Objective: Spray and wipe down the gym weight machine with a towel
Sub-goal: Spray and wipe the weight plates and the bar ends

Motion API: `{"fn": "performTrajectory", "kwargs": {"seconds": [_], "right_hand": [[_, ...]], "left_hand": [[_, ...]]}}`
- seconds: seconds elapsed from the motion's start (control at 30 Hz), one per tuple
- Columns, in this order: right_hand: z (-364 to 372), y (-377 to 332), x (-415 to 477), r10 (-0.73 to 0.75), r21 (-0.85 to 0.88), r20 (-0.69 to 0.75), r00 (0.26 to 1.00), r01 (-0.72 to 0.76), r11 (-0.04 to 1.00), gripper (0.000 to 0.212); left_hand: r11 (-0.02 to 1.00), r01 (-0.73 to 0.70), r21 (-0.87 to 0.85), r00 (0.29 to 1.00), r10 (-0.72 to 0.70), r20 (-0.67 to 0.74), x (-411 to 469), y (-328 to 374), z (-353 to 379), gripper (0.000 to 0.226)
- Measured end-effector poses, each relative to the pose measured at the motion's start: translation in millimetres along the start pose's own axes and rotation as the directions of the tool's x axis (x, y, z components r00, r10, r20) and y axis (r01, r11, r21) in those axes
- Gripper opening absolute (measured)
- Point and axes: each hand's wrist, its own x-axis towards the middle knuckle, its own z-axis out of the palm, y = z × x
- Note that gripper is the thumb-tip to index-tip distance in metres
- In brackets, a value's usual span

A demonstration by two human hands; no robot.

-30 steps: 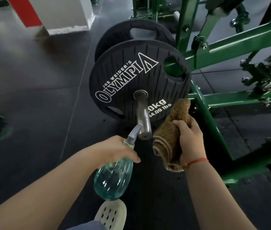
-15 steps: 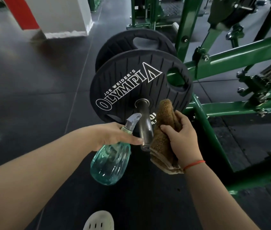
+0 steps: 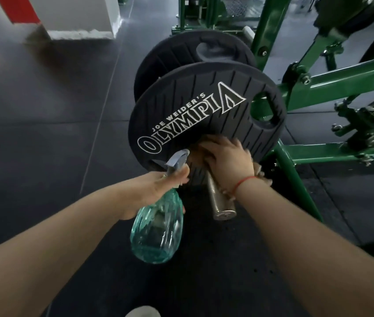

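Fingers (image 3: 213,146) of the right hand (image 3: 229,159) are curled over a brown towel (image 3: 259,172) and clamp it round the steel peg (image 3: 220,202), right where the peg meets the black weight plate (image 3: 204,104). Most of the towel is hidden under the hand; its edges show beside and below the wrist, which wears a red string bracelet (image 3: 245,180). This hand is blurred. The peg's bare end sticks out toward the camera below the wrist.

The left hand (image 3: 158,188) has its fingers (image 3: 181,176) closed round the neck of a teal spray bottle (image 3: 158,227). The bottle's body hangs below the hand. Its grey nozzle (image 3: 178,157) points up at the plate, just beside the right hand. Whether a finger rests on the trigger cannot be told.

The plate bears white "JOE WEIDER'S OLYMPIA" lettering, and a second plate (image 3: 181,56) sits behind it. Both are mounted on the green frame (image 3: 341,81) of the machine, which stands on a dark rubber floor (image 3: 44,122). A white block (image 3: 78,19) with a red stripe stands at upper left.
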Motion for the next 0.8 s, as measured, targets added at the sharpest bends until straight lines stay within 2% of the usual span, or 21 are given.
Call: {"fn": "performTrajectory", "kwargs": {"seconds": [0.13, 0.17, 0.23, 0.33, 0.43, 0.5, 0.63, 0.8], "right_hand": [[10.5, 3.7, 22.2, -0.041, -0.046, 0.019, 0.999, 0.042, 0.998, 0.043], [10.5, 7.2, 20.3, -0.046, -0.027, 0.031, 0.998, 0.047, 0.999, 0.045], [7.2, 11.2, 14.0, -0.073, -0.012, 0.052, 0.996, 0.074, 0.997, 0.045], [-1.7, 0.9, 0.4, -0.142, -0.103, 0.127, 0.982, 0.155, 0.982, 0.039], [-5.7, -15.1, -18.2, -0.286, -0.279, 0.224, 0.932, 0.342, 0.897, 0.032], [-4.4, -22.3, -25.9, -0.341, -0.360, 0.266, 0.902, 0.421, 0.833, 0.038], [2.5, -22.6, 2.9, -0.298, -0.391, 0.257, 0.919, 0.381, 0.838, 0.039], [9.9, -15.3, 38.6, -0.186, -0.336, 0.162, 0.969, 0.231, 0.913, 0.052]], "left_hand": [[0.987, -0.117, -0.113, 0.985, 0.101, -0.137, 17.2, -31.3, 2.4, 0.126], [0.979, -0.141, -0.149, 0.978, 0.114, -0.175, 20.5, -36.3, 6.4, 0.123], [0.957, -0.197, -0.213, 0.962, 0.146, -0.233, 27.0, -44.0, 12.9, 0.100], [0.929, -0.260, -0.264, 0.950, 0.197, -0.244, 34.3, -52.5, 21.3, 0.067], [0.900, -0.323, -0.294, 0.937, 0.260, -0.234, 31.4, -53.8, 32.4, 0.053], [0.860, -0.382, -0.337, 0.911, 0.290, -0.293, 30.3, -54.8, 38.5, 0.050], [0.791, -0.477, -0.383, 0.847, 0.298, -0.440, 35.5, -61.5, 41.7, 0.021], [0.786, -0.516, -0.341, 0.789, 0.281, -0.546, 36.3, -68.1, 40.9, 0.022]]}}
